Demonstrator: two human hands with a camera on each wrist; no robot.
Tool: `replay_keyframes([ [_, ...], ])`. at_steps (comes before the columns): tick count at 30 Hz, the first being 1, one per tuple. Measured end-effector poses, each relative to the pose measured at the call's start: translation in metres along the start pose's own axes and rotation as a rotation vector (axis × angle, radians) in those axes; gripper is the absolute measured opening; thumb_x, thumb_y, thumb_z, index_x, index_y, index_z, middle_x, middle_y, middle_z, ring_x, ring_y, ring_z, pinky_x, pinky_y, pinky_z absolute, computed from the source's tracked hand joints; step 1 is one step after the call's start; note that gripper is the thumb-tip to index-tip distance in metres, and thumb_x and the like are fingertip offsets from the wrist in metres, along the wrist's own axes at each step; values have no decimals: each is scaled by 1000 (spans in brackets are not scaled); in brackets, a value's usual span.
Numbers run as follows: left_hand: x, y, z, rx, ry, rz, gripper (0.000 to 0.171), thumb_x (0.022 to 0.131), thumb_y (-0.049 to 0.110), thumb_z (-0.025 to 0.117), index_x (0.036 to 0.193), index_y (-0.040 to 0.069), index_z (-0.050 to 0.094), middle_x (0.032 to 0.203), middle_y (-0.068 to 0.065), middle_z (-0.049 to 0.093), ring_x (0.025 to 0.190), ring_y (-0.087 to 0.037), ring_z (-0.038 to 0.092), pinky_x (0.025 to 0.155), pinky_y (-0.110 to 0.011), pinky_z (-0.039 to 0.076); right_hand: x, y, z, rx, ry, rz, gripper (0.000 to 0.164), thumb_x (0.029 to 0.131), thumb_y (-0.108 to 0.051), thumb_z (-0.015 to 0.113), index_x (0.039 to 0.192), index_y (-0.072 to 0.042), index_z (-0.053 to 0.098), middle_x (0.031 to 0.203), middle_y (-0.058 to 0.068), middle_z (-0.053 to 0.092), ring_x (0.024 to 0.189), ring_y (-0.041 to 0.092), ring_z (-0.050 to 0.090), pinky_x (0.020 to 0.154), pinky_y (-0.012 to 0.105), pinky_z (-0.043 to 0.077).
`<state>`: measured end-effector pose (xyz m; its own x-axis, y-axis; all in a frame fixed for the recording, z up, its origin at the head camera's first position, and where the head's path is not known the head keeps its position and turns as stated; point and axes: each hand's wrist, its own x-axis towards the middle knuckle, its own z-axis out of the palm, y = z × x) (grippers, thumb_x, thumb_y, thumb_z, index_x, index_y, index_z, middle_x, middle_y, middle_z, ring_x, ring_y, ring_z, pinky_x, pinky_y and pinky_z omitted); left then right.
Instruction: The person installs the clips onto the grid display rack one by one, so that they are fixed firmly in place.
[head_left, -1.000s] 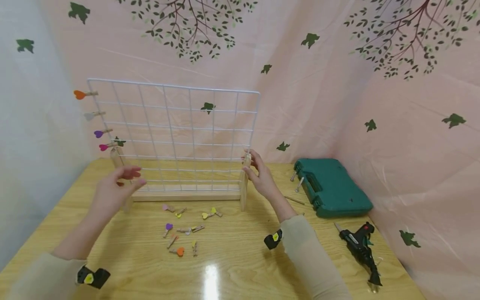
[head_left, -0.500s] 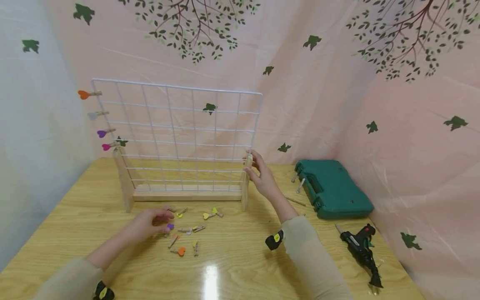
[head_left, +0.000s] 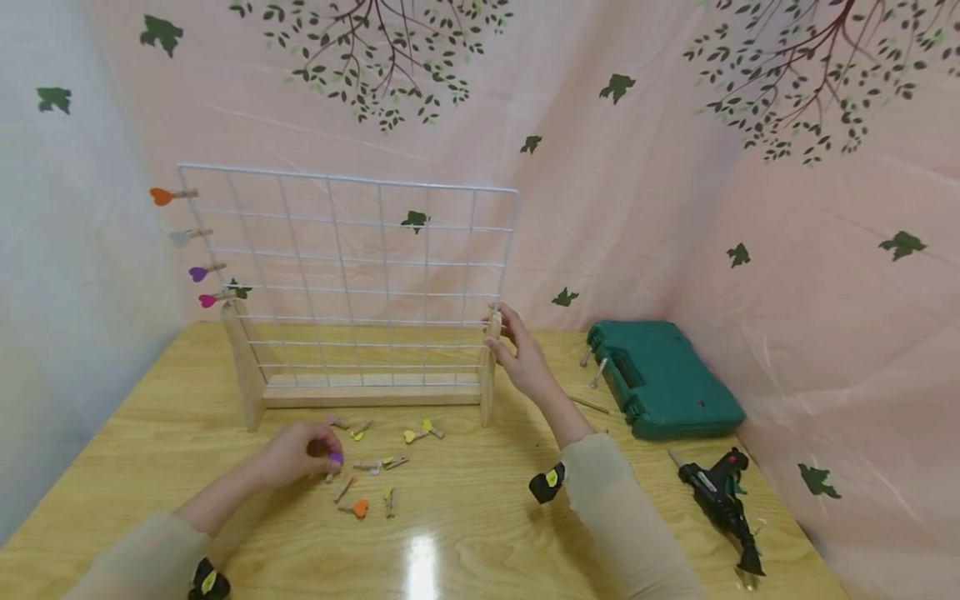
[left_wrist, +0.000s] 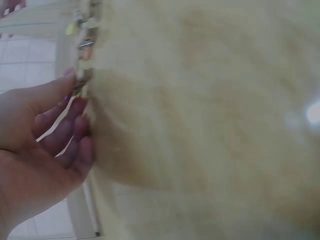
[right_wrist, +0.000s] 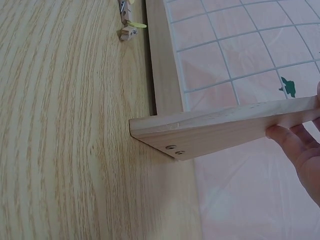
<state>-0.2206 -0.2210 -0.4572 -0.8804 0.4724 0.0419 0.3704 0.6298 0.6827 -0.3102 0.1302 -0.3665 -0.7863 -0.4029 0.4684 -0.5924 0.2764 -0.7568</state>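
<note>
My left hand (head_left: 296,454) is low over the table, pinching a small wooden clothespin with a purple heart (head_left: 336,457) between thumb and fingertips. In the left wrist view the fingers mostly cover that clothespin. My right hand (head_left: 525,362) grips the right upright (right_wrist: 215,127) of a wooden stand, near its top. The stand bears a white wire grid (head_left: 330,176). Along the grid's left edge are clipped an orange heart clothespin (head_left: 161,197), a whitish one (head_left: 180,238), a purple one (head_left: 198,273) and a pink one (head_left: 207,301).
Several loose heart clothespins lie before the stand, among them an orange one (head_left: 360,508) and a yellow one (head_left: 410,436). At the right are a green case (head_left: 675,383), screws (head_left: 597,373) and a black glue gun (head_left: 716,500). A leaf-printed cloth hangs behind.
My left hand has come down and right from the grid's lower left to the loose clothespins, and its fingers have closed on the purple heart one. My right hand stays on the upright.
</note>
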Motion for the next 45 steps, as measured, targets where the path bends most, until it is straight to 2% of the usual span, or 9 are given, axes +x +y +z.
replay_keyframes([
  [3, 0, 3, -6, -78, -65, -21, 14, 77, 18, 67, 85, 9, 59, 78, 1, 60, 67, -6, 53, 56, -22, 46, 0, 0, 1, -1, -4, -3, 52, 91, -6, 48, 138, -9, 26, 125, 21, 44, 114, 36, 46, 71, 46, 51],
  [6, 1, 9, -15, -115, -67, -25, 13, 78, 18, 67, 83, 8, 60, 77, -1, 61, 67, -8, 56, 56, -23, 48, -1, 0, 1, -2, -2, -8, 52, 90, -6, 48, 137, -7, 26, 124, 21, 44, 113, 36, 46, 71, 46, 51],
  [12, 4, 33, -48, -67, 52, -48, 22, 80, 29, 65, 85, 7, 66, 78, 3, 65, 71, -11, 61, 62, -26, 50, -1, -2, 1, -11, 11, -3, 52, 90, -6, 49, 137, -11, 28, 124, 18, 46, 112, 35, 47, 71, 46, 51],
  [19, 0, 80, -108, 53, 176, -71, 25, 80, 37, 62, 91, 15, 66, 83, 3, 66, 76, -10, 60, 66, -25, 49, 0, -2, 2, 0, 4, -1, 52, 90, -6, 49, 137, -12, 28, 125, 19, 45, 114, 35, 46, 72, 46, 50],
  [22, -1, 99, -137, 101, 277, -56, 24, 82, 36, 61, 94, 15, 65, 85, 2, 66, 78, -7, 59, 67, -21, 47, 0, -1, 2, 8, 0, -2, 52, 90, -6, 49, 137, -11, 27, 125, 19, 45, 113, 35, 46, 72, 46, 50],
  [26, -1, 119, -176, 140, 519, -11, 19, 81, 30, 65, 93, 15, 65, 86, 8, 65, 76, -1, 56, 63, -13, 43, 0, 0, 1, 8, 0, -12, 52, 90, -5, 49, 137, -9, 26, 124, 19, 45, 112, 36, 46, 71, 45, 51],
  [33, 5, 149, -231, -9, 877, -39, 21, 76, 24, 69, 91, 10, 67, 75, 22, 60, 76, 2, 53, 54, -9, 38, 0, 0, 0, -3, 1, -8, 52, 90, -6, 49, 138, -10, 27, 124, 19, 45, 112, 35, 47, 71, 45, 51],
  [40, 19, 161, -271, -65, 1011, -82, 27, 73, 31, 67, 93, 13, 68, 69, 25, 58, 68, 6, 54, 46, -10, 33, 0, 0, 0, 6, 5, -9, 52, 90, -5, 49, 137, -11, 27, 124, 19, 45, 112, 35, 47, 71, 45, 51],
  [45, 24, 164, -289, -1, 976, -170, 28, 73, 34, 66, 96, 18, 67, 67, 27, 54, 70, 6, 48, 52, -13, 33, 0, -1, 1, 12, 4, -3, 52, 90, -5, 49, 137, -10, 27, 124, 19, 46, 112, 35, 47, 72, 46, 51],
])
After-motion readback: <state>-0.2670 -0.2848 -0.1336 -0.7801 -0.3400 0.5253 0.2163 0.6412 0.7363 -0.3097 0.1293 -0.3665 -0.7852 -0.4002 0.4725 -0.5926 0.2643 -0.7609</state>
